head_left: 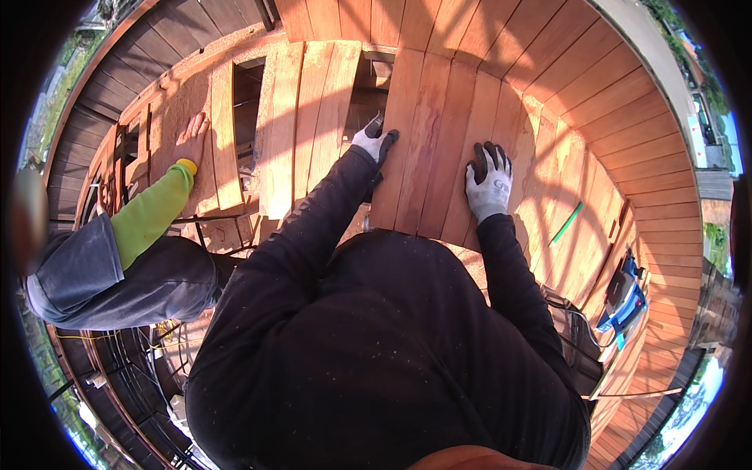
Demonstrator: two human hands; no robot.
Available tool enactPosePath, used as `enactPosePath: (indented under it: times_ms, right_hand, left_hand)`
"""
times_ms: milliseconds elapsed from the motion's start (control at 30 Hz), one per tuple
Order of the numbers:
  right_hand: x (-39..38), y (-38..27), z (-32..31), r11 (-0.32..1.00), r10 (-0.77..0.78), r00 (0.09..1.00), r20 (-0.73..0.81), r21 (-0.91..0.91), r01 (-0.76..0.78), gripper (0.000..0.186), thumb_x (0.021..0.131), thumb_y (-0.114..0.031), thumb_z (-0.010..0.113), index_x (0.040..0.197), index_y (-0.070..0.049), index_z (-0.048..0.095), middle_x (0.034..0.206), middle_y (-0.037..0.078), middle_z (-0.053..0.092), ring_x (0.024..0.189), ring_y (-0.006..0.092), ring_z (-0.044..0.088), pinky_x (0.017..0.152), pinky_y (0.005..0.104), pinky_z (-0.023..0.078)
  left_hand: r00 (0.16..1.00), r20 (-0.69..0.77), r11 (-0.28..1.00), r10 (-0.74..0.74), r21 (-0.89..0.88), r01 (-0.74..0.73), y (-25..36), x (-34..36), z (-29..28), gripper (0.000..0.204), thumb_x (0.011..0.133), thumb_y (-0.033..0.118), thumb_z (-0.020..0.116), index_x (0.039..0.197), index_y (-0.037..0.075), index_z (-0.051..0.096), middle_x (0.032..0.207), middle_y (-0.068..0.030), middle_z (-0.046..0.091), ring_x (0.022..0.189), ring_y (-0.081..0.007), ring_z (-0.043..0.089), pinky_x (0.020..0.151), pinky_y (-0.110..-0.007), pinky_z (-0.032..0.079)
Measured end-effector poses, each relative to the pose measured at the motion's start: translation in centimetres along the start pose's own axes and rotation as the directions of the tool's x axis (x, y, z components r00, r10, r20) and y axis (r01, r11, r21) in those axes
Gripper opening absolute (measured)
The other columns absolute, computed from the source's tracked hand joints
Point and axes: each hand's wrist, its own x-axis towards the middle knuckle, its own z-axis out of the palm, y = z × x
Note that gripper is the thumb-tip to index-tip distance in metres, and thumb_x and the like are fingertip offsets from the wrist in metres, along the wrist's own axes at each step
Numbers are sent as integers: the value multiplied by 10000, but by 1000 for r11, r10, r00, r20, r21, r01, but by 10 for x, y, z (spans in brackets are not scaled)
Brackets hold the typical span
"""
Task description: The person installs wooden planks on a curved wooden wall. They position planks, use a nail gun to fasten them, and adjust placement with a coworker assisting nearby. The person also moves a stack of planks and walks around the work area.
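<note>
Overhead, two gloved hands on reddish-brown wooden deck boards (427, 141), both in grey-and-black work gloves. Left hand (374, 142) at the left edge of the board group, at about eleven o'clock from the dark torso, fingers curled over the board's edge next to an open gap (364, 98) in the decking; whether anything else is pinched there, cannot tell. Right hand (489, 182) at about one o'clock, fingers spread wide and pressed flat on a board, holding nothing. About four boards lying between and under the two hands, touching both palms.

One co-worker's bare hand (192, 135) at ten o'clock, flat on a separate pale plank, sleeve lime-green. One thin green pencil-like stick (565, 223) at three o'clock, well apart from the right hand. One blue power tool (624, 298) at four o'clock.
</note>
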Motion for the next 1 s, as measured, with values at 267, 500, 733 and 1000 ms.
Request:
enactPosePath:
  times_ms: [267, 500, 733, 1000]
  right_hand:
    - [0, 5, 3, 1000, -11, 1000, -5, 5, 11, 484, 861, -281, 610, 1306, -105, 536, 1386, 113, 487, 1355, 309, 363, 1157, 456, 242]
    - [-2, 1, 1, 1000, -13, 999, -31, 25, 13, 467, 855, -274, 618, 1290, -115, 551, 1363, 107, 505, 1331, 304, 389, 1144, 451, 261]
    - [0, -4, 1, 1000, -10, 1000, -26, -30, 9, 469, 867, -291, 597, 1301, -120, 545, 1372, 110, 497, 1336, 305, 381, 1146, 459, 256]
    - [-6, -34, -16, 995, -64, 994, 92, -68, 70, 654, 869, -388, 609, 1452, -178, 400, 1521, 141, 313, 1438, 346, 213, 1174, 525, 141]
  left_hand:
    - [997, 7, 991, -76, -111, 77, 1, -2, -3, 354, 926, 258, 636, 1173, 4, 614, 994, -110, 699, 876, -172, 647, 794, -312, 513]
    - [992, 22, 992, -126, 5, 126, -15, -2, -6, 412, 954, 393, 564, 996, -11, 630, 884, -164, 672, 808, -265, 644, 733, -355, 500]
    - [989, -81, 818, 121, 573, -53, -17, 1, 4, 402, 955, 370, 559, 920, -27, 607, 875, -229, 652, 810, -337, 646, 716, -413, 497]
    - [954, -174, 860, -243, 416, 295, 22, -23, 21, 1038, 817, 423, 713, 1500, -48, 88, 1088, -248, 656, 1010, -346, 646, 895, -381, 507]
